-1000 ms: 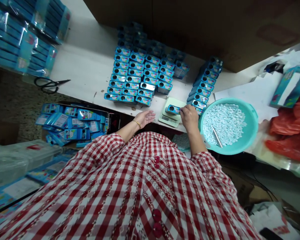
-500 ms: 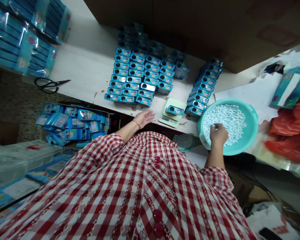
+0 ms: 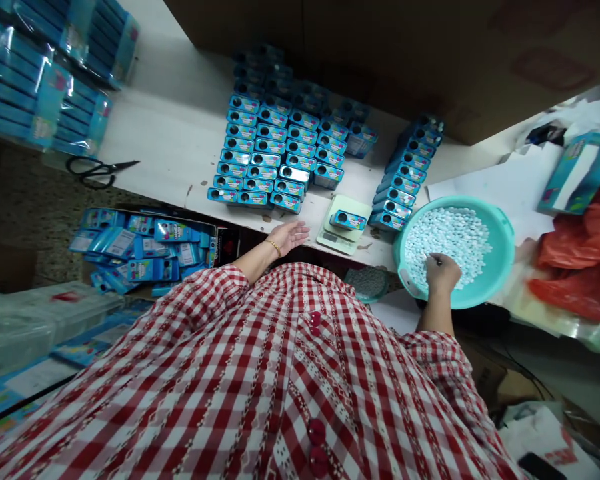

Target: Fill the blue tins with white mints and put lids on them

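Observation:
My left hand point(image 3: 289, 237) rests palm up at the table's front edge, fingers stretched out, holding nothing. To its right is a pale green scale point(image 3: 330, 230) with one small blue tin point(image 3: 349, 220) on it. My right hand point(image 3: 443, 272) is over the turquoise basin point(image 3: 503, 267), its fingers curled together above a heap of small pale blue-white pellets point(image 3: 450, 230). Whatever those fingers hold is too small and blurred to make out. Rows of blue tins with dark round openings point(image 3: 265, 160) stand behind my left hand. Another column of tins point(image 3: 397, 187) stands between scale and basin.
Black scissors point(image 3: 97, 170) lie at the table's left edge, near plastic-wrapped blue packs point(image 3: 35, 87). Below is a carton of loose blue boxes point(image 3: 145, 247). Red plastic bags point(image 3: 575, 260) and a blue box point(image 3: 577, 173) are at right. A large brown carton point(image 3: 380, 53) stands behind.
My right hand has shifted slightly to the right and toward me within the basin, its fingers still curled. My left hand and the tin on the scale stay where they were.

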Available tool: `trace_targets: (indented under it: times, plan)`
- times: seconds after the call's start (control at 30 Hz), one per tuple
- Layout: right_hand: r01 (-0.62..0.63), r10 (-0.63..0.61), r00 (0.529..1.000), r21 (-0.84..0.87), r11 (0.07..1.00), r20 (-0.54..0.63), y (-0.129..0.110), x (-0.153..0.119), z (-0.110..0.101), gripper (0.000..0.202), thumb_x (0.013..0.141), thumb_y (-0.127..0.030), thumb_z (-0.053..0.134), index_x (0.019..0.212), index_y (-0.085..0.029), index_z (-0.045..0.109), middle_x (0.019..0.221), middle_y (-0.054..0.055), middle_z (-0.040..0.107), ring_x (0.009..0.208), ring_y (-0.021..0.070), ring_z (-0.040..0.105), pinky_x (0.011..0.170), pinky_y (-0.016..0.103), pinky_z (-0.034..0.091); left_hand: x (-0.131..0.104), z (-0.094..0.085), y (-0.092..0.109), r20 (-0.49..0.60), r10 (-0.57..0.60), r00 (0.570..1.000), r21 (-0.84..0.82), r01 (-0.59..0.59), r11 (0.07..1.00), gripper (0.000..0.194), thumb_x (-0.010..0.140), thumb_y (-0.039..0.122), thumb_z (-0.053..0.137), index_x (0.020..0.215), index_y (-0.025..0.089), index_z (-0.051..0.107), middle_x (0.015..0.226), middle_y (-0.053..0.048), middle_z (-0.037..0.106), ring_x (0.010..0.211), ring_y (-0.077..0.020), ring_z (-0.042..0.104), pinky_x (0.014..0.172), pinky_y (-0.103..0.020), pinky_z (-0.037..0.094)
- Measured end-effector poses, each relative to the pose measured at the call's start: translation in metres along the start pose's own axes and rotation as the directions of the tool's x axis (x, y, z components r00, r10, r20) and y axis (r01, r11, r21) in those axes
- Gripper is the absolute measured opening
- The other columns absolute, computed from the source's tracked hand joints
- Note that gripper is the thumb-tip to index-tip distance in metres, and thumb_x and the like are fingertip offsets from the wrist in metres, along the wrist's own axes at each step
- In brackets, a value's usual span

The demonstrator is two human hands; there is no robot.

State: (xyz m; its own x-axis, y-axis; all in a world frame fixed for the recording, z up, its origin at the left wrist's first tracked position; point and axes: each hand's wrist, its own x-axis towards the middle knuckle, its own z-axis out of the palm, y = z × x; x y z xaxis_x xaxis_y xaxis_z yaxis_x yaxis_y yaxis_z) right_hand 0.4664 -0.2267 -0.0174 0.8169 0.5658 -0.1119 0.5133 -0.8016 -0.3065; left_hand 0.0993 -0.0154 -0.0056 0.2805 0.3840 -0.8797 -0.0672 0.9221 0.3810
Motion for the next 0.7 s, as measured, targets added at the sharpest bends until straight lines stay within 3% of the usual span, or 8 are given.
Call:
trace_targets:
  times: [0.07, 0.13, 0.2, 0.27, 0.37, 0.5, 0.6, 0.7]
  plan:
    - [0.091, -0.085, 0.995, 0.159, 0.983, -0.043, -0.029, -0.005, -0.004, 0.028, 0.073, -0.031, 0.052, 0.086, -0.013, 0.07, 0.08, 0.009, 0.067, 0.07, 0.0208, 0.059, 0.071, 0.037, 0.048, 0.001, 0.0, -0.001, -0.002, -0.006, 1.0, 0.0, 0.006, 1.0, 0.019, 0.085, 0.03, 0.052, 0.091, 0.015, 0.062, 0.091, -0.011, 0.069, 0.087, -0.0186, 0.064, 0.083, -0.032, 0.046]
    - [0.247, -0.252, 0.967, 0.319, 0.915, -0.027, -0.076, -0.015, -0.004, 0.026, 0.077, -0.033, 0.053, 0.089, -0.016, 0.068, 0.082, 0.006, 0.067, 0.068, 0.0181, 0.06, 0.067, 0.034, 0.05, 0.001, 0.002, -0.002, 0.003, -0.009, 1.0, 0.0, 0.009, 1.0, 0.019, 0.086, 0.03, 0.052, 0.089, 0.015, 0.062, 0.091, -0.011, 0.069, 0.087, -0.0186, 0.064, 0.083, -0.031, 0.046]
    - [0.453, -0.491, 0.871, 0.392, 0.801, -0.003, -0.129, -0.028, 0.001, 0.021, 0.081, -0.033, 0.054, 0.088, -0.019, 0.068, 0.084, 0.005, 0.067, 0.079, 0.0185, 0.061, 0.075, 0.033, 0.049, 0.0, 0.004, -0.002, 0.009, -0.006, 1.0, 0.002, 0.006, 1.0, 0.019, 0.086, 0.029, 0.051, 0.087, 0.015, 0.062, 0.09, -0.011, 0.068, 0.087, -0.0185, 0.064, 0.084, -0.031, 0.046]
    - [0.565, -0.634, 0.773, 0.421, 0.709, 0.031, -0.175, -0.041, 0.01, 0.018, 0.084, -0.029, 0.053, 0.087, -0.021, 0.069, 0.087, 0.005, 0.067, 0.084, 0.0182, 0.061, 0.08, 0.032, 0.049, -0.001, 0.006, -0.002, 0.015, 0.002, 1.0, 0.003, -0.002, 1.0, 0.019, 0.087, 0.028, 0.05, 0.088, 0.015, 0.063, 0.09, -0.011, 0.068, 0.087, -0.0184, 0.064, 0.084, -0.031, 0.046]
    - [0.61, -0.686, 0.718, 0.368, 0.701, 0.118, -0.215, -0.05, 0.026, 0.018, 0.084, -0.023, 0.053, 0.091, -0.021, 0.07, 0.086, 0.006, 0.066, 0.084, 0.0183, 0.061, 0.079, 0.03, 0.048, -0.003, 0.004, 0.0, 0.015, 0.016, 1.0, -0.011, -0.016, 1.0, 0.018, 0.086, 0.028, 0.051, 0.09, 0.014, 0.063, 0.091, -0.011, 0.068, 0.086, -0.018, 0.064, 0.083, -0.031, 0.047]
    - [0.597, -0.656, 0.738, 0.3, 0.744, 0.157, -0.215, -0.045, 0.036, 0.021, 0.083, -0.021, 0.055, 0.096, -0.02, 0.071, 0.084, 0.006, 0.066, 0.081, 0.019, 0.062, 0.076, 0.03, 0.049, -0.005, -0.005, 0.002, -0.013, 0.017, 1.0, -0.043, -0.018, 0.999, 0.018, 0.085, 0.028, 0.051, 0.088, 0.014, 0.062, 0.093, -0.012, 0.068, 0.081, -0.0176, 0.064, 0.082, -0.031, 0.047]
    - [0.577, -0.612, 0.791, 0.303, 0.759, 0.028, -0.193, -0.036, 0.025, 0.021, 0.084, -0.024, 0.052, 0.096, -0.02, 0.07, 0.087, 0.006, 0.068, 0.084, 0.0198, 0.062, 0.08, 0.033, 0.049, -0.005, -0.01, 0.001, -0.025, 0.007, 1.0, -0.054, -0.009, 0.999, 0.018, 0.084, 0.028, 0.053, 0.088, 0.014, 0.063, 0.093, -0.012, 0.068, 0.082, -0.0179, 0.064, 0.082, -0.031, 0.047]
    - [0.504, -0.487, 0.863, 0.279, 0.817, -0.133, -0.156, -0.025, 0.005, 0.022, 0.085, -0.028, 0.05, 0.091, -0.02, 0.069, 0.087, 0.006, 0.067, 0.083, 0.0203, 0.062, 0.08, 0.036, 0.049, -0.002, -0.012, 0.0, -0.027, 0.0, 1.0, -0.05, -0.002, 0.999, 0.017, 0.084, 0.029, 0.053, 0.088, 0.015, 0.062, 0.092, -0.011, 0.068, 0.081, -0.0173, 0.063, 0.081, -0.03, 0.047]
